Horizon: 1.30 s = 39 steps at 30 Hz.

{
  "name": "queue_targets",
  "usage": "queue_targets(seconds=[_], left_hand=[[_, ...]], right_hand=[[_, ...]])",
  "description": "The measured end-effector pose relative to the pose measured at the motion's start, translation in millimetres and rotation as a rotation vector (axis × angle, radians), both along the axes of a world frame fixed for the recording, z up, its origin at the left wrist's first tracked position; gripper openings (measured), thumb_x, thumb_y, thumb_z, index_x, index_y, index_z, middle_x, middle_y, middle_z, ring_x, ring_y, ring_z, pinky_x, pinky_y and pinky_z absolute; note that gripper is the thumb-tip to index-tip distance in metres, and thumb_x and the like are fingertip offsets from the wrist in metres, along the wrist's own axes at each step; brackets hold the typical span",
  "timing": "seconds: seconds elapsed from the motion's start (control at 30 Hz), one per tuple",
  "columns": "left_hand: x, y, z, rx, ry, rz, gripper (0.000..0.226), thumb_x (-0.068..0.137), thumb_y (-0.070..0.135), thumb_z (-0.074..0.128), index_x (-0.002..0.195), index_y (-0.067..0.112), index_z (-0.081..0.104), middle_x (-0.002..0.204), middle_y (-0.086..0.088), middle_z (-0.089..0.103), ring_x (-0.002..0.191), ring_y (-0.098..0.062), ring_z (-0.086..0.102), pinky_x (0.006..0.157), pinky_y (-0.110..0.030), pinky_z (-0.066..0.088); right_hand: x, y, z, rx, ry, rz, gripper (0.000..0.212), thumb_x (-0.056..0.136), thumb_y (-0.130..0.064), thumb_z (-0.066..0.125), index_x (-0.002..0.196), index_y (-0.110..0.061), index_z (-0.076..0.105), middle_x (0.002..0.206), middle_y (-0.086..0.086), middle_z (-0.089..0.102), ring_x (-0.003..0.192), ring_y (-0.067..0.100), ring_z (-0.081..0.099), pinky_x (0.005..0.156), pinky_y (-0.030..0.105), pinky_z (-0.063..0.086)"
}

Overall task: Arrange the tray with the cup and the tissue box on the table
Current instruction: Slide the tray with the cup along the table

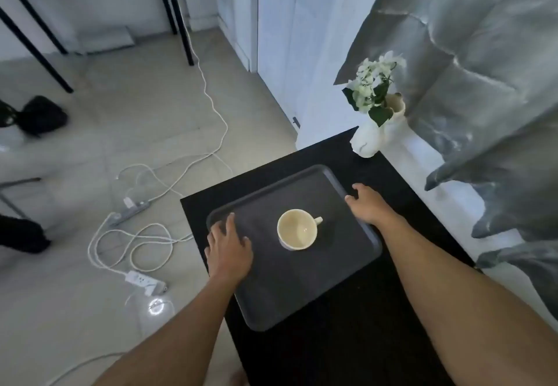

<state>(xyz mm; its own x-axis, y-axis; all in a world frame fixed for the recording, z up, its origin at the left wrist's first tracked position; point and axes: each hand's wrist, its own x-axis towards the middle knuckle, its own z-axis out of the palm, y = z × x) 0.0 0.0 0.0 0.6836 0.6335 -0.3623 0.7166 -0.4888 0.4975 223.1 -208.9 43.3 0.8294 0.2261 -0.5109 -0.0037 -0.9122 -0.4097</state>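
A dark grey rectangular tray (302, 289) lies at a slant on the black table (347, 352). A cream cup (297, 228) stands upright and empty near the tray's middle, its handle pointing right. My left hand (229, 246) lies over the tray's left rim, thumb on the tray floor and fingers reaching across the edge. My right hand (367, 204) is curled over the tray's right rim near the far corner. No tissue box is in view.
A white vase with white flowers (367, 141) stands at the table's far corner, beyond the tray. A grey curtain (483, 84) hangs to the right. On the floor to the left lie power strips (133, 209) with white cables and a black bag (42, 115).
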Motion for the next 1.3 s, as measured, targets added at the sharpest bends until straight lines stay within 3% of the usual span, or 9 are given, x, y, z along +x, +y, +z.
queue_targets(seconds=[0.27,0.43,0.67,0.77,0.93,1.07,1.3], left_hand=[[-6,-18,-15,-0.150,0.078,0.457,0.070,0.090,0.021,0.051,0.149,0.010,0.017,0.146,-0.023,0.027,0.132,-0.041,0.031,0.106,-0.049,0.031],[-14,-17,-27,-0.180,0.096,0.521,0.054,0.090,0.019,0.048,0.140,0.002,0.037,0.139,-0.024,0.041,0.125,-0.043,0.045,0.102,-0.047,0.036],[-19,-8,-36,-0.205,0.082,0.607,0.037,0.088,0.012,0.047,0.125,0.010,0.052,0.122,-0.018,0.060,0.108,-0.040,0.057,0.087,-0.041,0.045],[-22,-6,-37,-0.186,0.091,0.609,0.035,0.088,0.011,0.048,0.122,0.014,0.055,0.117,-0.016,0.064,0.103,-0.038,0.059,0.078,-0.036,0.042],[-23,0,-37,-0.217,0.049,0.582,0.029,0.089,0.012,0.049,0.117,0.015,0.057,0.111,-0.014,0.066,0.102,-0.038,0.060,0.091,-0.048,0.051],[-16,3,-31,-0.189,0.016,0.531,0.032,0.090,0.012,0.050,0.121,0.015,0.057,0.115,-0.014,0.065,0.101,-0.036,0.060,0.086,-0.042,0.050],[17,11,-10,-0.117,-0.015,0.353,0.039,0.090,0.013,0.050,0.128,0.016,0.057,0.123,-0.014,0.064,0.109,-0.037,0.059,0.089,-0.043,0.047]], right_hand=[[9,2,-31,-0.056,0.026,0.067,0.050,0.098,-0.024,0.047,0.144,-0.008,0.035,0.142,0.015,0.044,0.125,0.033,0.048,0.095,0.038,0.041],[12,2,-47,-0.064,-0.007,0.068,0.050,0.098,-0.020,0.047,0.144,-0.007,0.035,0.141,0.017,0.042,0.122,0.035,0.050,0.098,0.042,0.043],[14,1,-62,-0.117,-0.100,0.013,0.046,0.096,-0.010,0.051,0.140,-0.004,0.042,0.139,0.018,0.046,0.123,0.036,0.050,0.098,0.042,0.045],[14,-2,-65,-0.118,-0.137,-0.039,0.043,0.092,-0.002,0.055,0.135,-0.005,0.050,0.134,0.018,0.054,0.120,0.036,0.054,0.096,0.043,0.048],[15,-13,-62,-0.120,-0.118,-0.081,0.033,0.090,0.000,0.055,0.123,-0.004,0.059,0.125,0.018,0.061,0.113,0.037,0.059,0.090,0.042,0.050],[12,-24,-52,-0.096,-0.105,-0.134,0.026,0.090,0.000,0.057,0.115,-0.004,0.063,0.122,0.018,0.062,0.111,0.036,0.060,0.089,0.042,0.051],[3,-65,-30,-0.078,-0.059,-0.234,0.008,0.090,-0.004,0.056,0.084,-0.005,0.062,0.100,0.018,0.066,0.094,0.033,0.065,0.085,0.044,0.055]])
